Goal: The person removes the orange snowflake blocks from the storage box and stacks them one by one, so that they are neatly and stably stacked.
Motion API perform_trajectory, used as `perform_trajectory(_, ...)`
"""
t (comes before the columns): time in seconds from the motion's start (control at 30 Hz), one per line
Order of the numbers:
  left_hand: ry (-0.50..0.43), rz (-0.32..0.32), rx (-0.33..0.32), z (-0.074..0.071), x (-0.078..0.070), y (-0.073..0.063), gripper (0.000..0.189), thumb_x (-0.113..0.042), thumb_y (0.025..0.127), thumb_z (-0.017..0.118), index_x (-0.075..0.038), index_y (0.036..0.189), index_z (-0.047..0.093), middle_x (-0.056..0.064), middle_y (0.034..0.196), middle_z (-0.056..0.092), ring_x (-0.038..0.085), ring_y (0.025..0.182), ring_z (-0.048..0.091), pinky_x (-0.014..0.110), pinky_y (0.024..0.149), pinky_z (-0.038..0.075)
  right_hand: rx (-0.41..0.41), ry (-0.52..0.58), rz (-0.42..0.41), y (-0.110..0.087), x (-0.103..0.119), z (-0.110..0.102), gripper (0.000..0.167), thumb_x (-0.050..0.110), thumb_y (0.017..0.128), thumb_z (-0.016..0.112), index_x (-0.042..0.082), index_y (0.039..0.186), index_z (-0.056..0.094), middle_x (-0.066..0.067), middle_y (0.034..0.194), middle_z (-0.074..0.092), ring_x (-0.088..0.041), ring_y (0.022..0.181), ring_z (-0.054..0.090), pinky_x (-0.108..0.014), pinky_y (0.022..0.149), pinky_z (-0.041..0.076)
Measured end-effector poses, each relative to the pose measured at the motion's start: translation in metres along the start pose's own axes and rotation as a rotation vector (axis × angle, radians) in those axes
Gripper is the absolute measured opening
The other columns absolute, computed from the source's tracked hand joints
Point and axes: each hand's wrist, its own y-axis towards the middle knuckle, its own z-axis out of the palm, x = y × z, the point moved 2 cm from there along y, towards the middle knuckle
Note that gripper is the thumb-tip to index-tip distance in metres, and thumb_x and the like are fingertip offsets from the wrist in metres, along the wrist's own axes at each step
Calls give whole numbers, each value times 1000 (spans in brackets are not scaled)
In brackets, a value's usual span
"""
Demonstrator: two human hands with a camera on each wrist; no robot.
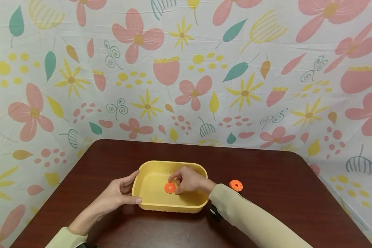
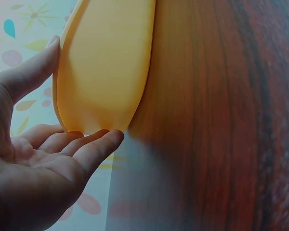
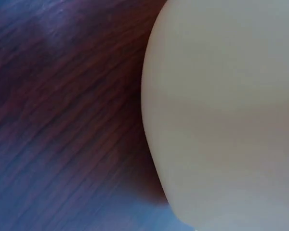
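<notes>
My left hand point(image 1: 116, 193) holds the left end of a yellow plastic tub point(image 1: 161, 208), thumb along the near rim and fingers against the end wall. The left wrist view shows the same grip, with the fingertips point(image 2: 115, 138) at the end of the tub. Inside the tub is my right hand point(image 1: 187, 179). Its index finger and thumb pinch the edge of a small flat orange disc point(image 1: 170, 188) over the tub's floor. The right wrist view has neither this hand nor the disc, only a pale, smooth, rounded surface point(image 3: 221, 115) beside the wood.
A second orange disc point(image 1: 232, 186), with a hole in its middle, lies on the dark wooden table point(image 1: 266, 172) right of the tub. Floral cloth point(image 1: 186, 127) hangs behind the table and along its sides.
</notes>
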Motion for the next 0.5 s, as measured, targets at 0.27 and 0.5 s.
perform_trajectory(0.27,14,-1,-1,1,-1,0,100,-1,89,84,4,165,19,28,167,24,47,146,38,32,99,55,-3,-36,-3,-1,0,1,33,-7,76,89,5,105,79,1,65,50,-9,57,40,-22,55,35)
perform_trajectory(0.5,13,0,-2,1,-2,0,101,0,88,84,5,165,18,28,167,23,48,146,37,33,99,54,-9,-48,-36,-1,1,1,33,-6,70,93,5,96,75,-6,79,61,-12,71,50,-24,66,43)
